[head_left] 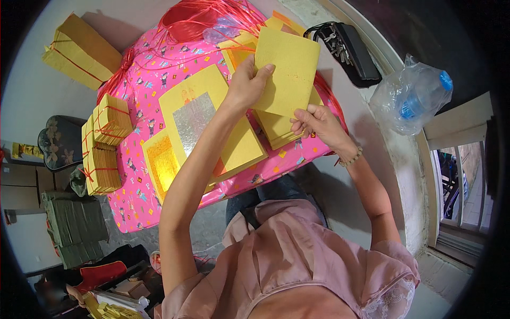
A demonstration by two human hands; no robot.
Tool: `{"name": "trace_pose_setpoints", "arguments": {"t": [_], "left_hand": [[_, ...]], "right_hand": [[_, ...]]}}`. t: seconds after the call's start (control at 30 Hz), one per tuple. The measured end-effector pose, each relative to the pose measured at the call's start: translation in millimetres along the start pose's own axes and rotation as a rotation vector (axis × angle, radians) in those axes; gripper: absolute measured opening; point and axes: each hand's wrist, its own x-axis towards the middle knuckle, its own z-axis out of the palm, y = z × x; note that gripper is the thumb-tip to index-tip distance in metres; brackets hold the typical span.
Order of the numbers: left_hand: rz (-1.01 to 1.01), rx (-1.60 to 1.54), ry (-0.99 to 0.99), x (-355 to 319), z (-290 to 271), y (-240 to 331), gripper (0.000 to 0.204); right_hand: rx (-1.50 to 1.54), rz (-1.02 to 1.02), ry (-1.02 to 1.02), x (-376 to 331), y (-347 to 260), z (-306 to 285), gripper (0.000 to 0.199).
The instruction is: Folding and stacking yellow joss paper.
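Note:
A yellow paper sheet (289, 74), perhaps more than one layer, is held up over the table's right side. My left hand (247, 84) grips its left edge, thumb on top and fingers underneath. At the lower right corner, my right hand (321, 123) pinches the paper between thumb and curled fingers. Below the sheet lies a stack of yellow paper (279, 130), partly covered. Left of it, under my left forearm, is a bigger yellow stack (241, 146) with a silver foil square (192, 122) on top. Gold-foiled paper (163, 162) lies nearest the front left.
Red string (186, 21) heaps at the table's far edge. Bundles tied with red string (111, 119) stand along the left edge, with a larger bundle (87, 50) behind. A black pouch with keys (345, 53) and a plastic bag with a blue-capped bottle (414, 101) lie right.

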Motion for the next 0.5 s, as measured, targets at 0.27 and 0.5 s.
{"name": "trace_pose_setpoints", "arguments": {"t": [0.27,0.5], "left_hand": [[0.283,-0.140,0.042,-35.4,-15.2,39.8,0.031],[0.314,-0.073,0.306,-92.8,-63.6,33.2,0.036]], "right_hand": [[-0.082,-0.205,0.022,5.4,-28.5,12.1,0.033],[-0.247,-0.538,0.031,36.2,-68.0,50.1,0.026]]}}
